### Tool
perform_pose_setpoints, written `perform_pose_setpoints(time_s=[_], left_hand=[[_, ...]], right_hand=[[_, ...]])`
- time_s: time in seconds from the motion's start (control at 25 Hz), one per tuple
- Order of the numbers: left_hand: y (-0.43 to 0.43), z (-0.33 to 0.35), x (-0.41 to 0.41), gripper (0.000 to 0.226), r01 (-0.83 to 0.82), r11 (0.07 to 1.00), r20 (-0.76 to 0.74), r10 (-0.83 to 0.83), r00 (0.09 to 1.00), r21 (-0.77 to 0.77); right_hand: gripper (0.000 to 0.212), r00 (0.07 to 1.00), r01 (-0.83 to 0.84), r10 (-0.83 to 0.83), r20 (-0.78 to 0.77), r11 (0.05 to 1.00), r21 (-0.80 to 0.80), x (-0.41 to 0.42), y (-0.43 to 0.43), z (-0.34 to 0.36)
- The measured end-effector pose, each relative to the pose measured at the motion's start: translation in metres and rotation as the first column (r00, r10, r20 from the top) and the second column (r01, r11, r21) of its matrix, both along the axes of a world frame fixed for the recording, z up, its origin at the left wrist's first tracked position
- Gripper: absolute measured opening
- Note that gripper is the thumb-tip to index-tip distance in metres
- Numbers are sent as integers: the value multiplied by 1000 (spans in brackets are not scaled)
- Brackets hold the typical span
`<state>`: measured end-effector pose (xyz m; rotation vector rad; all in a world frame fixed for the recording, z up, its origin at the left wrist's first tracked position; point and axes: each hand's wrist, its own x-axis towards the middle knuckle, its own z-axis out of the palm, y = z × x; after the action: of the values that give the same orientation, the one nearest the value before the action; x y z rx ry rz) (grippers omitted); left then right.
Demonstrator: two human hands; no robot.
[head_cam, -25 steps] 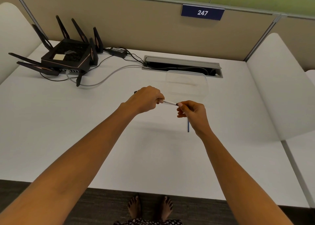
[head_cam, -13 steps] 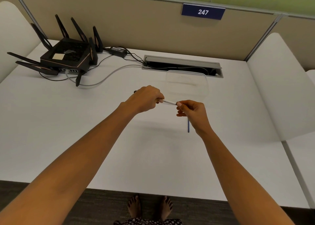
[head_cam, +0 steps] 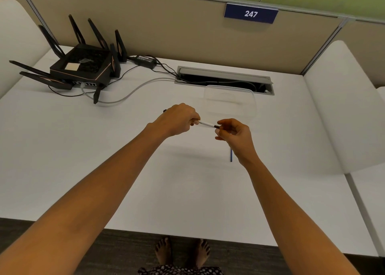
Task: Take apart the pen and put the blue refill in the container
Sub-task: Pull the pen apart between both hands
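My left hand (head_cam: 179, 119) is closed around a pen (head_cam: 207, 124). Its white barrel sticks out to the right and ends in a black tip. A dark end of the pen pokes out behind that hand. My right hand (head_cam: 234, 134) pinches the black tip between thumb and forefinger. Both hands hover above the white desk. A thin blue refill (head_cam: 231, 156) lies on the desk under my right wrist, partly hidden by it. The clear plastic container (head_cam: 229, 91) stands just behind my hands with nothing visible in it.
A black router (head_cam: 83, 66) with several antennas sits at the back left, its cables (head_cam: 129, 91) running to a cable slot (head_cam: 225, 80) behind the container. White curved dividers (head_cam: 337, 108) flank the desk. Bare feet (head_cam: 181, 251) show below the desk's front edge.
My right hand has slid slightly right along the pen, so the black tip now shows between the hands. My left hand has hardly moved.
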<state>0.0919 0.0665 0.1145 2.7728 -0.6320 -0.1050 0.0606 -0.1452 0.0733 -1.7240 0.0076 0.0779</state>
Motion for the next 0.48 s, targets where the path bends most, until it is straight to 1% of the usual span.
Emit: perform_pose_setpoints(time_s=[0.08,0.12,0.48], left_hand=[[2,1,0,20,-4,1000,7,4,1000,4],[3,1,0,19,-6,1000,9,6,1000,1],[2,2,-4,20,-2,1000,5,2,1000,12]], right_hand=[[9,999,-2,2,-50,1000,17,0,-1,1],[8,998,-7,8,-58,1000,11,0,0,1],[14,999,-24,26,-40,999,40,0,3,3]])
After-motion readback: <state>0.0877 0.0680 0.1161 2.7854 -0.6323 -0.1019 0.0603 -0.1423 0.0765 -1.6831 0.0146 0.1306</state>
